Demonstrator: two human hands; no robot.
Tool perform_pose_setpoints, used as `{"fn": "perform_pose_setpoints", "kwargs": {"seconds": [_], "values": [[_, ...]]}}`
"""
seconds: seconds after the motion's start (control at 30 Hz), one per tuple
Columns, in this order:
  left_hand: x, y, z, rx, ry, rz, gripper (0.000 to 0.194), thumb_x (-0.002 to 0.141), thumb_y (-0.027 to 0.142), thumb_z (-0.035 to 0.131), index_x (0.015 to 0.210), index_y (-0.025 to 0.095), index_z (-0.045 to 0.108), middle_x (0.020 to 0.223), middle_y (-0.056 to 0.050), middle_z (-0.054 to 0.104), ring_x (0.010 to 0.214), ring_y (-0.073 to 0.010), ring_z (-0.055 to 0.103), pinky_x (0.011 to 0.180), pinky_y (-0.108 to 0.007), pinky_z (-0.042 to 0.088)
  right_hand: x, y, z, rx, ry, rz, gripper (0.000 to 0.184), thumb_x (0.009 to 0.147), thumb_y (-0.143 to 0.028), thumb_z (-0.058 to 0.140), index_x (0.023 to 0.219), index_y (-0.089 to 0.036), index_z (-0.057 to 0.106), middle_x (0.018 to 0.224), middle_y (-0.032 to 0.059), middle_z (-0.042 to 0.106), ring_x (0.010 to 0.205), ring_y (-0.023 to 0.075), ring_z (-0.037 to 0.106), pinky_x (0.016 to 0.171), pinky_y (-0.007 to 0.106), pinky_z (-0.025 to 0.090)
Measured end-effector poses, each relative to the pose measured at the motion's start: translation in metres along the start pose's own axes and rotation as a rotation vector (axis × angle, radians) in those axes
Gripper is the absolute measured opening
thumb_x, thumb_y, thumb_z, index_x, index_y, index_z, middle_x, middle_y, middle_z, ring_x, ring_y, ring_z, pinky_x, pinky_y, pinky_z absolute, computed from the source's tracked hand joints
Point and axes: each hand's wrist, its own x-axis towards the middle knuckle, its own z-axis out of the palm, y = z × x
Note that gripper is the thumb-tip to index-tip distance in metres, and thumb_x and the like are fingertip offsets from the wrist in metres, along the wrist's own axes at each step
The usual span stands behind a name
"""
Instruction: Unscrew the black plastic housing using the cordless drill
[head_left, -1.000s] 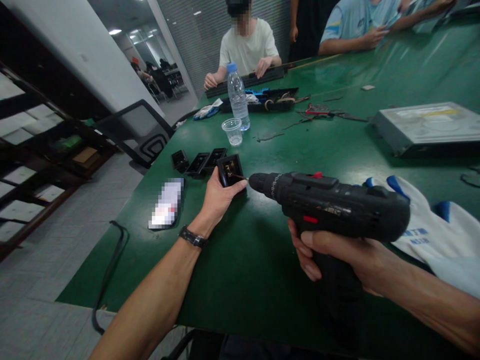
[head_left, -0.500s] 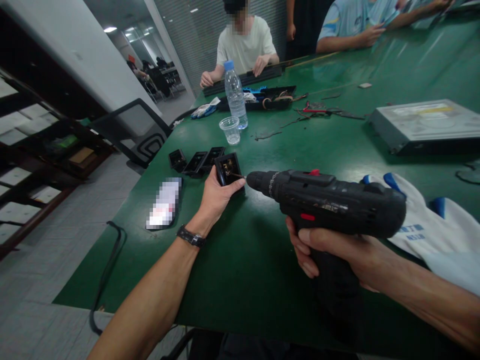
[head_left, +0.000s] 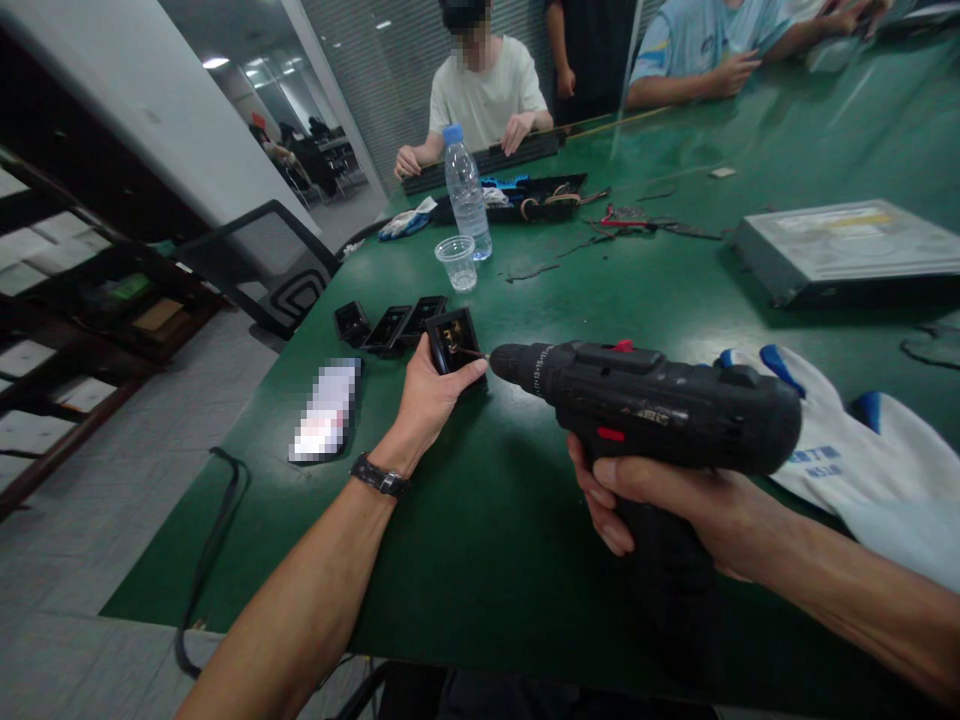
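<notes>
My left hand (head_left: 435, 388) grips a small black box (head_left: 466, 330) with an open front, tilted toward me; brass-coloured parts show inside it. My right hand (head_left: 667, 500) is wrapped round the handle of a black cordless drill (head_left: 645, 405) with red switches. The drill's thin bit (head_left: 472, 353) points left and reaches into the box's opening; whether its tip touches a part inside I cannot make out. Beyond my left hand stand several similar black boxes (head_left: 388, 328), open side up. Left of my wrist lies a phone (head_left: 327, 410), its screen blurred.
On the green table (head_left: 480, 560) stand a water bottle (head_left: 466, 200) and a clear plastic cup (head_left: 457, 265). A metal-topped device (head_left: 855, 245) lies at right, and a white-blue glove (head_left: 847, 450) behind the drill. Pliers (head_left: 624, 217) lie farther back. People sit across the table; a strap (head_left: 217, 540) hangs over its left edge.
The whole view has shifted slightly. Both hands keep their hold, with the drill bit still in the box's opening. Across the table, people's hands have moved a little.
</notes>
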Motion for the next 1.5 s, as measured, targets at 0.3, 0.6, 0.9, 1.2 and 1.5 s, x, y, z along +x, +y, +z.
{"fn": "perform_pose_setpoints", "kwargs": {"seconds": [0.3,0.6,0.9,1.2,1.5], "values": [[-0.002,0.005,0.001,-0.016,-0.004,-0.024,0.058,0.069,0.035,0.093,0.117,0.018,0.064,0.114,-0.009,0.073,0.102,-0.0227,0.069,0.099,-0.043,0.055,-0.001,0.0,0.001,-0.006,0.018,-0.004,0.016,0.092,-0.032,0.067,0.101,-0.019,0.065,0.074,0.0009,0.065,0.057,0.0151,0.06,0.06,0.031,0.049],[-0.001,0.005,0.002,-0.043,-0.003,-0.042,0.063,0.066,0.032,0.094,0.119,0.018,0.064,0.112,-0.008,0.074,0.102,-0.0225,0.069,0.095,-0.038,0.055,0.0,0.0,0.001,0.007,0.025,0.013,0.019,0.09,-0.034,0.068,0.1,-0.018,0.065,0.072,0.0007,0.064,0.056,0.0154,0.06,0.06,0.032,0.049],[0.0,0.008,0.002,-0.12,-0.004,-0.033,0.058,0.066,0.029,0.093,0.116,0.018,0.065,0.108,-0.006,0.074,0.098,-0.0201,0.069,0.093,-0.036,0.054,0.002,-0.001,0.006,0.046,0.043,0.015,0.018,0.083,-0.03,0.068,0.094,-0.018,0.064,0.067,-0.0012,0.06,0.053,0.0146,0.056,0.056,0.031,0.045],[-0.006,0.023,-0.001,-0.403,-0.065,-0.197,0.044,0.073,0.023,0.069,0.116,0.019,0.065,0.106,-0.005,0.074,0.1,-0.0228,0.071,0.089,-0.038,0.06,0.003,-0.002,0.006,0.051,0.025,0.006,0.016,0.079,-0.028,0.066,0.092,-0.018,0.063,0.068,-0.0014,0.06,0.053,0.0148,0.055,0.057,0.031,0.044],[-0.005,0.027,0.004,-0.401,-0.047,-0.21,0.063,0.095,0.067,0.055,0.133,0.018,0.066,0.12,-0.012,0.076,0.112,-0.0272,0.071,0.094,-0.043,0.061,0.003,-0.003,0.008,0.06,0.019,0.004,0.013,0.08,-0.028,0.065,0.09,-0.018,0.063,0.067,-0.001,0.06,0.054,0.0146,0.055,0.057,0.03,0.045]]}}
